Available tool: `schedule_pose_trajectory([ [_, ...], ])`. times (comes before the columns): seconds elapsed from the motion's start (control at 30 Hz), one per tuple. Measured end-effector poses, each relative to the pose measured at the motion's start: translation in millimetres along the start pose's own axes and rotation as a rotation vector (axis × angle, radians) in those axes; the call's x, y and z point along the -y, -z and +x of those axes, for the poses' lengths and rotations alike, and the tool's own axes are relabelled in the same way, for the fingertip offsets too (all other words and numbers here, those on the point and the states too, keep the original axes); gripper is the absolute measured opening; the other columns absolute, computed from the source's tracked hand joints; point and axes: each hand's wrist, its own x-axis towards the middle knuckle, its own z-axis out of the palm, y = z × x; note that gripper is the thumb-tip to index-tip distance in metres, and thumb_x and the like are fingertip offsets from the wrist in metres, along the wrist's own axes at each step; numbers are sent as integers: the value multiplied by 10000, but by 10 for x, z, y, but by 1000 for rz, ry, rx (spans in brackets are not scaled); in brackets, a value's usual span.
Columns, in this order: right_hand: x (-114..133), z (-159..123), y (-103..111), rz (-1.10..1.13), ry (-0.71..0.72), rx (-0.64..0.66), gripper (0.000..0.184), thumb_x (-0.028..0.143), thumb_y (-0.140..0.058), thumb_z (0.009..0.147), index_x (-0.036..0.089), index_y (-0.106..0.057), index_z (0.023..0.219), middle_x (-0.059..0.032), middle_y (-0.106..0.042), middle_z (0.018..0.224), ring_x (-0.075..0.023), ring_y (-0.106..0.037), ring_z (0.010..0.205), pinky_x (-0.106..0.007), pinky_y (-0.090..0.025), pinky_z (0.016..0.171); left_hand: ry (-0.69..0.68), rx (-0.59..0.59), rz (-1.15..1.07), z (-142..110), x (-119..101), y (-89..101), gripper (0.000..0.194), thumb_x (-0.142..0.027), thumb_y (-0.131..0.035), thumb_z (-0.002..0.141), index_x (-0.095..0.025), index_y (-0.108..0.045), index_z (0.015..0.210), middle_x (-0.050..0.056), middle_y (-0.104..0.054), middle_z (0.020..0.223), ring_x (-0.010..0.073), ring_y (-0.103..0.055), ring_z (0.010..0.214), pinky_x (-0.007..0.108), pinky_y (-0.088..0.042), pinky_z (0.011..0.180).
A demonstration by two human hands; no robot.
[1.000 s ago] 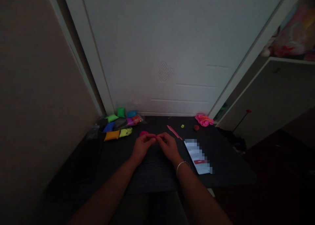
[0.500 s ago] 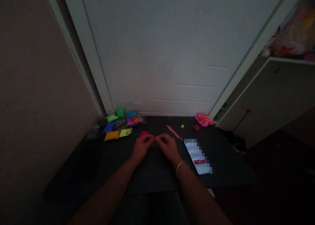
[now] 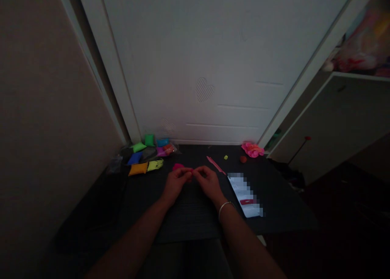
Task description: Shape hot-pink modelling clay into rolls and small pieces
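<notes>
My left hand (image 3: 175,185) and my right hand (image 3: 209,184) meet fingertip to fingertip over the dark table. Between their pinched fingers is a small piece of pinkish-red modelling clay (image 3: 191,171), mostly covered by the fingertips. Just behind my left hand lies a bright pink lump (image 3: 178,166), partly hidden by the fingers; whether it is loose clay or a packet I cannot tell. Pink modelling tools (image 3: 215,165) lie beyond my right hand. A bracelet circles my right wrist.
Coloured clay packets (image 3: 138,169) lie at the back left. A lit phone (image 3: 245,195) rests right of my right hand. Behind it are a small yellow piece (image 3: 226,157), a reddish-brown ball (image 3: 243,159) and a pink flower-like piece (image 3: 252,149). A white panel (image 3: 189,67) rises behind the table (image 3: 189,222).
My fingertips have shifted very slightly, and a bit more of the pinkish-red clay shows between them. Both hands stay in the same place; everything on the table is unchanged.
</notes>
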Motion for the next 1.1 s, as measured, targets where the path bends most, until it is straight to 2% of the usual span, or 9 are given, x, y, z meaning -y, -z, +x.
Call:
schedule_pose_trajectory([
  [0.2,-22,8,4,-30,-30,12,257,391,-482,761,173,-615,732,1,-596,661,-117,-525,575,-219,-400,519,38,-17,0,-14,-19,-9,261,-254,-680,578,-131,-654,806,24,-641,700,113,-574,599,228,-471,576],
  [0.33,-63,50,46,-71,-85,-147,338,425,-415,783,161,-625,808,-16,-617,654,-143,-548,584,-240,-404,532,56,-52,-66,11,22,2,278,-273,-682,584,-136,-646,822,26,-636,740,100,-566,599,219,-474,564],
  [0.47,-115,93,99,-288,-118,-231,335,376,-375,800,163,-634,785,-36,-638,709,-168,-575,646,-261,-406,592,93,-29,-145,39,71,23,236,-279,-686,590,-135,-628,768,28,-615,775,111,-574,663,224,-489,580],
  [0.63,-112,67,99,-626,-125,-153,309,335,-368,821,192,-641,813,-54,-629,844,-175,-580,778,-268,-397,672,107,-31,-192,39,63,30,208,-280,-694,582,-129,-602,692,3,-577,686,87,-553,598,203,-484,545],
  [0.77,-45,17,77,-778,-122,-33,280,381,-430,805,225,-615,945,-40,-589,952,-160,-565,848,-246,-390,685,129,-45,-216,26,34,21,213,-263,-702,575,-127,-610,710,16,-598,725,96,-569,620,202,-485,547],
  [0.93,9,2,67,-873,-157,71,274,397,-426,813,253,-599,968,-23,-559,973,-142,-554,851,-229,-382,648,142,-89,-257,22,7,18,232,-246,-713,567,-131,-613,742,35,-630,764,109,-588,637,211,-487,550],
  [1.1,-9,4,64,-823,-118,47,235,359,-420,824,243,-599,921,-17,-573,930,-137,-557,825,-229,-374,643,146,-88,-268,19,-11,15,221,-212,-709,570,-133,-609,750,43,-645,769,117,-596,659,208,-486,553],
])
